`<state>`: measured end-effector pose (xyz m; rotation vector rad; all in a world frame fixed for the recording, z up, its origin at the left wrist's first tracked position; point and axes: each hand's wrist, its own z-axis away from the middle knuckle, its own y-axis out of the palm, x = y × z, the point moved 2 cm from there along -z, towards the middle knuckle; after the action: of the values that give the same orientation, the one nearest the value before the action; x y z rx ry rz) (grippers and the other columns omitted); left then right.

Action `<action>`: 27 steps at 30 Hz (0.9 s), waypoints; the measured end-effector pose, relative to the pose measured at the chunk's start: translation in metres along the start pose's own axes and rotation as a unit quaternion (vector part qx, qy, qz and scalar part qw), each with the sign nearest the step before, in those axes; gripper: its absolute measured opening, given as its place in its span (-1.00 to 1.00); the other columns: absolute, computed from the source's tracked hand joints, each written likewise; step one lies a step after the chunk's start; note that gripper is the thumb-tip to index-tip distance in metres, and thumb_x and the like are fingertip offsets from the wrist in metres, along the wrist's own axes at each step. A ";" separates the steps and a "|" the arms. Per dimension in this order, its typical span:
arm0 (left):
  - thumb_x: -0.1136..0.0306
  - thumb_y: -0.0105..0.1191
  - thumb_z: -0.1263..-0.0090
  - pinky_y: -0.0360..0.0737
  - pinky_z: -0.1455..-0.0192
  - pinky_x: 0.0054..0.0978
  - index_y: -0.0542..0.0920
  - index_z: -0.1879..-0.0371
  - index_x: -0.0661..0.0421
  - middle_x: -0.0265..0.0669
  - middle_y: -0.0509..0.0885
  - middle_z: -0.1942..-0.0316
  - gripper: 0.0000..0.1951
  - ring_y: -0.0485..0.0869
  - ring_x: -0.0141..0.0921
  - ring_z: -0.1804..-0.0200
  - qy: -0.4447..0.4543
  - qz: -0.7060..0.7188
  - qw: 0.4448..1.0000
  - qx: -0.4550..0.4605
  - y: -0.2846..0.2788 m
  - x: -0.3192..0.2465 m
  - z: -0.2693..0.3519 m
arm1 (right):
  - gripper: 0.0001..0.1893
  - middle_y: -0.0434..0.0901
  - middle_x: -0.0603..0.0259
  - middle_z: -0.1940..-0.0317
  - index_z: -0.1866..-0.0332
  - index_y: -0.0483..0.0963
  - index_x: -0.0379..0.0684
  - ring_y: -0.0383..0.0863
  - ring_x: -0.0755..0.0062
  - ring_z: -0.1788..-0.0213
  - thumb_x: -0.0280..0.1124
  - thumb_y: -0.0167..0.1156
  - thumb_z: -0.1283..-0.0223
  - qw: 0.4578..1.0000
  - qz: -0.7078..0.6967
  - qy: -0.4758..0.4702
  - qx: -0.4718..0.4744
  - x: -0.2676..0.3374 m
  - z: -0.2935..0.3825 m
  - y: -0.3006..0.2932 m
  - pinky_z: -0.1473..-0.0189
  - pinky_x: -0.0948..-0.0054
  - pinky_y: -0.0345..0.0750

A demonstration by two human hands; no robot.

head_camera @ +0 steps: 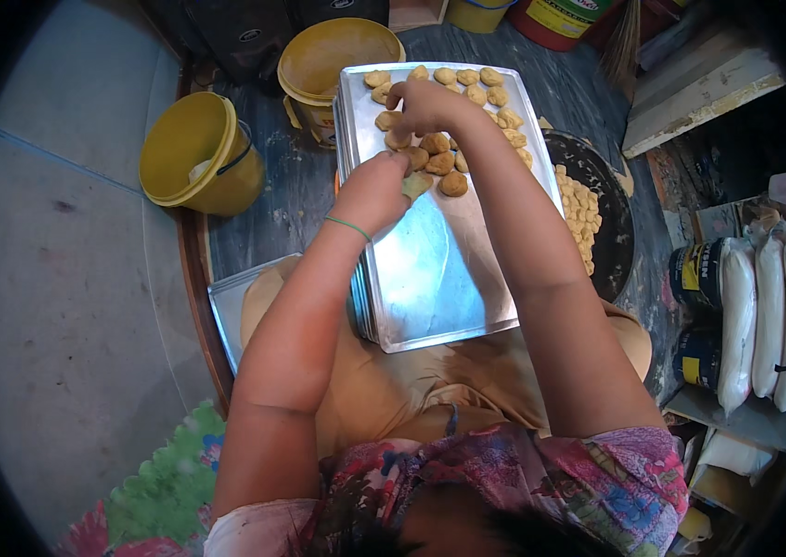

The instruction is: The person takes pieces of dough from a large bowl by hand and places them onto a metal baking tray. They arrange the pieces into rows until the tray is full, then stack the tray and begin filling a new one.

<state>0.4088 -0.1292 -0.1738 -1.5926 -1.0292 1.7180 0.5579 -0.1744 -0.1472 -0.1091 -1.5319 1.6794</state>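
Note:
A stack of metal baking trays (pixel 449 292) stands before me, with rows of small dough balls (pixel 453 184) over the far half of the top tray. My left hand (pixel 373 189), a green band at its wrist, is at the tray's left edge, its fingers at a greenish dough piece (pixel 417 185) and a browner ball. Whether it grips either is unclear. Above the balls at the upper left reaches my right hand (pixel 428 108), fingers curved and spread apart; its palm side is hidden.
Right of the trays, a round dark pan (pixel 616 230) holds many small dough pieces (pixel 577 209). Two yellow buckets (pixel 240 188) (pixel 313 104) stand to the left and behind. A wooden ledge (pixel 699 104) and shelves with filled plastic bags (pixel 737 320) are at the right.

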 end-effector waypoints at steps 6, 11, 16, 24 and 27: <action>0.35 0.26 -0.07 0.52 -0.03 -0.22 0.58 0.11 0.14 -0.11 0.59 0.11 -0.63 0.58 -0.09 0.03 0.016 -0.013 1.000 -0.013 0.006 -0.006 0.003 | -0.34 0.61 0.04 0.13 -0.08 0.44 -0.19 0.63 0.19 0.12 -0.41 0.43 0.33 0.998 -0.051 -0.012 -0.027 -0.014 0.006 0.013 0.11 0.32 0.57; 0.36 0.24 -0.10 0.52 -0.03 -0.21 0.59 0.10 0.09 -0.14 0.59 0.15 -0.66 0.58 -0.12 0.03 0.010 -0.032 0.999 -0.009 0.008 -0.003 0.005 | -0.32 0.59 0.06 0.08 -0.08 0.44 -0.17 0.61 0.17 0.06 -0.43 0.45 0.35 0.999 -0.033 0.004 0.003 -0.018 0.025 0.015 0.05 0.31 0.55; 0.36 0.24 -0.11 0.51 -0.02 -0.22 0.59 0.12 0.10 -0.14 0.59 0.17 -0.68 0.59 -0.12 0.05 0.008 -0.035 0.999 -0.004 0.008 -0.005 0.005 | -0.34 0.61 -0.01 0.12 -0.11 0.42 -0.21 0.65 0.14 0.09 -0.55 0.38 0.31 0.996 -0.068 -0.029 -0.054 -0.011 0.038 0.020 0.09 0.29 0.58; 0.33 0.25 -0.12 0.51 -0.01 -0.22 0.58 0.18 0.14 -0.11 0.60 0.17 -0.70 0.60 -0.11 0.07 0.004 -0.033 0.999 -0.012 0.006 -0.008 0.005 | -0.55 0.63 0.06 0.26 0.04 0.51 -0.23 0.66 0.27 0.24 -0.44 0.33 0.18 0.978 -0.196 0.029 -0.068 -0.025 0.010 0.010 0.20 0.36 0.60; 0.32 0.26 -0.12 0.52 0.00 -0.21 0.56 0.20 0.15 -0.10 0.61 0.17 -0.70 0.60 -0.09 0.08 -0.004 -0.029 0.999 -0.015 0.006 -0.009 0.004 | -0.59 0.66 0.00 0.28 0.07 0.54 -0.24 0.68 0.19 0.15 -0.39 0.30 0.15 0.983 -0.138 0.030 -0.114 -0.016 -0.003 0.013 0.11 0.32 0.59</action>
<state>0.4066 -0.1410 -0.1740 -1.5598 -1.0997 1.6800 0.5631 -0.1805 -0.1666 -0.0626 -1.6086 1.2711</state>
